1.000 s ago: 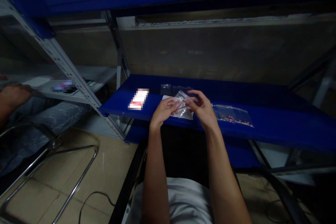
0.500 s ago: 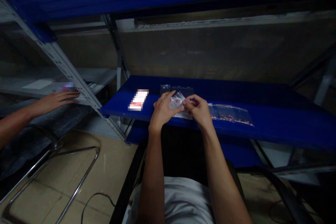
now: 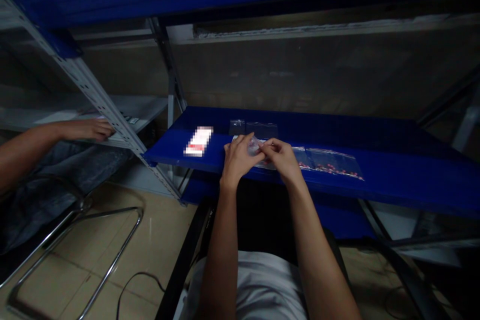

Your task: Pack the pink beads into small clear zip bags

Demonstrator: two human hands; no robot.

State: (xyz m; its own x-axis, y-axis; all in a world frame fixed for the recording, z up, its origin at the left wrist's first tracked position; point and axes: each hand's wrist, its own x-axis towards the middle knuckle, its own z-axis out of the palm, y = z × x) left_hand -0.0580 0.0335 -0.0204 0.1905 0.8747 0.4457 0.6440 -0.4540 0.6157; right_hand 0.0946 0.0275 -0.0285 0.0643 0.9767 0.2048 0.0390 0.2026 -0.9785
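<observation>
My left hand and my right hand meet over the front of a blue shelf. Together they pinch a small clear plastic bag that holds small reddish pieces, and the bag rests low on the shelf between my fingers. Just right of my right hand lies a flat clear bag with more reddish pieces. Two small dark bags lie behind my hands.
A white and red card lies on the shelf to the left. Another person's hand reaches onto a grey shelf at left. A metal chair frame and a cable are on the tiled floor.
My hands lowered the small bag from above the shelf down onto it and closed in together. The other person's hand reached further right along the grey shelf.
</observation>
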